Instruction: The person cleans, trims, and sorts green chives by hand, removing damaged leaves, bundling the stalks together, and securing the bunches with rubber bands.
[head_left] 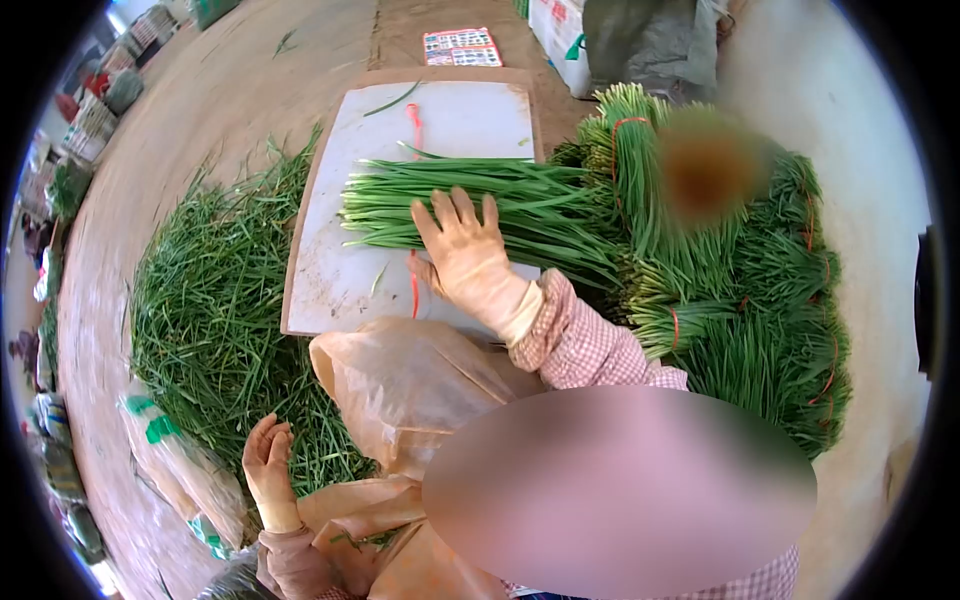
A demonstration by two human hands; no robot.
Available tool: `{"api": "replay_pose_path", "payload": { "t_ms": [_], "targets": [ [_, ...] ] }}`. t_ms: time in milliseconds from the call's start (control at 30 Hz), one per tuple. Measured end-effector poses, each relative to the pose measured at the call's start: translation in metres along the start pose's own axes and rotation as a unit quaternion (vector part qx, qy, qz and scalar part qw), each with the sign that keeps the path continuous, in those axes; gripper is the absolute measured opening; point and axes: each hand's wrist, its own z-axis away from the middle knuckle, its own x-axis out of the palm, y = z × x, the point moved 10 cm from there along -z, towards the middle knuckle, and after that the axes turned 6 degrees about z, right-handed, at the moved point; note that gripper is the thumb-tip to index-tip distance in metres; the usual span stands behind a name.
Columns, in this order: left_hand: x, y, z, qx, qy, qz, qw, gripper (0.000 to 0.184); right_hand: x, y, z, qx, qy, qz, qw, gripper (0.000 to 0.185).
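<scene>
A layer of long green stalks [540,200] with pale ends to the left lies across a white board [330,240]. Gloved, my right hand [462,245] rests on top of these stalks with its fingers spread. A red tie [415,285] runs under the stalks and shows above and below them. My left hand [270,460], also gloved, is held low at the left over loose leaves, away from the board; its fingers are slightly bent and apart, with nothing seen in them.
Tied green bundles [770,340] are stacked to the right of the board. A heap of loose leaves [220,290] covers the floor at left. A plastic bag [185,460] lies below it. A printed sheet [462,47] and sacks [650,45] stand beyond the board.
</scene>
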Motion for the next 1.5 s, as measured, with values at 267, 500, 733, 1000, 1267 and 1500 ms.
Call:
{"api": "replay_pose_path", "payload": {
  "t_ms": [267,500,733,1000,1267,1500],
  "targets": [
    [0.070,0.020,-0.010,0.036,-0.102,-0.037,0.993,0.034,0.030,-0.004,0.046,0.061,-0.101,-0.031,0.993,0.077],
    [0.101,0.020,-0.003,0.038,-0.182,-0.024,0.982,0.038,0.033,-0.010,0.050,0.074,-0.096,-0.013,0.993,0.060],
    [0.030,0.032,0.071,-0.007,-0.038,-0.067,0.997,0.036,-0.080,-0.073,0.027,-0.114,0.118,-0.213,0.963,0.025],
    [-0.067,0.048,0.174,0.222,0.059,-0.052,0.972,0.037,-0.123,-0.220,0.049,-0.323,-0.250,-0.470,0.782,0.021],
    [-0.247,-0.043,0.434,0.182,0.587,0.090,0.784,0.023,-0.206,-0.497,0.172,-0.663,-0.310,-0.404,0.549,0.018],
    [-0.325,-0.140,0.691,0.175,0.835,0.014,0.522,0.021,-0.261,-0.688,0.323,-0.819,-0.084,-0.396,0.406,0.014]
  ]
}}
